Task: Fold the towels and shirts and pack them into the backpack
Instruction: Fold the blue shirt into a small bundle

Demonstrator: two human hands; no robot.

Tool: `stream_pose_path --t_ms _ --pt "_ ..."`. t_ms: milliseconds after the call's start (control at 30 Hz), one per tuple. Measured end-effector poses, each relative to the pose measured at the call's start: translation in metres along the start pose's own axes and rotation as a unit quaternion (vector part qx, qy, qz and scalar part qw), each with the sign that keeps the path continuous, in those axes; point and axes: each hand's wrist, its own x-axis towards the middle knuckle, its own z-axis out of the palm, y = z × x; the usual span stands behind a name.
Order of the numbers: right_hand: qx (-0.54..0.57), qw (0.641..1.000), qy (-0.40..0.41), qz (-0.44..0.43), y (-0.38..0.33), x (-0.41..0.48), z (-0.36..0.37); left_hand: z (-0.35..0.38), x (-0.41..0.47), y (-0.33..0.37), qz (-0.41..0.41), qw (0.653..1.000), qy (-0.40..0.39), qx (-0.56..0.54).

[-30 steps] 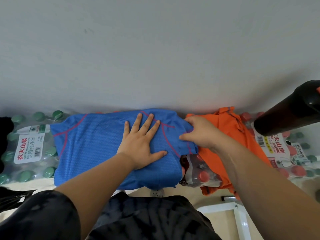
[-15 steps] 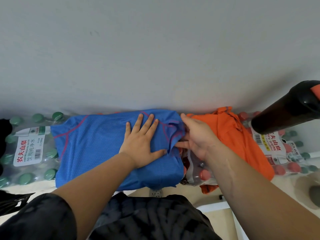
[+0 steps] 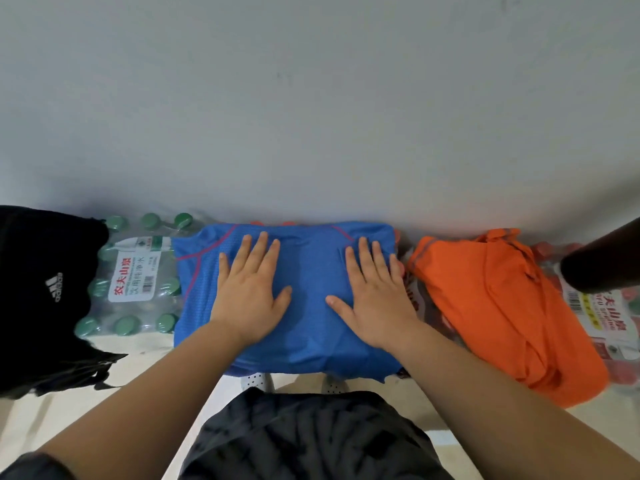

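A blue shirt (image 3: 304, 271) with red seams lies folded into a rectangle on packs of bottled water by the wall. My left hand (image 3: 251, 289) presses flat on its left half, fingers straight. On the right half my right hand (image 3: 375, 292) lies flat in the same way. An orange shirt (image 3: 491, 306) lies rumpled to the right of the blue one. At the far left stands a black backpack (image 3: 41, 292) with a white logo.
A shrink-wrapped pack of green-capped water bottles (image 3: 135, 278) sits between the backpack and the blue shirt. Red-capped bottle packs (image 3: 602, 317) lie under and right of the orange shirt. A dark cylindrical object (image 3: 606, 265) juts in at the right edge. The grey wall (image 3: 311, 116) is close behind.
My right hand has let go of the blue shirt's right edge after folding it over, and now lies flat on the shirt. The view has shifted, bringing the backpack into sight.
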Motion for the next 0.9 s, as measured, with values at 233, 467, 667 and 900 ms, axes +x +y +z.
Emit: stream_pose_path --t_ms 233,467,667,900 --pt "-0.011 0.999 0.038 0.01 -0.015 0.0 -0.004 -0.026 -0.031 -0.073 -0.162 0.977 0.12 -0.075" --pt "0.005 1.0 0.011 -0.017 -0.089 0.02 -0.017 -0.039 -0.02 -0.143 -0.241 0.965 0.086 -0.049" --pt "0.002 1.0 -0.016 -0.024 -0.143 0.034 -0.01 -0.045 0.016 -0.149 -0.164 0.985 0.036 -0.03" --pt "0.014 0.999 0.004 0.03 -0.178 0.044 0.009 -0.04 0.034 -0.163 -0.026 0.985 0.06 -0.161"
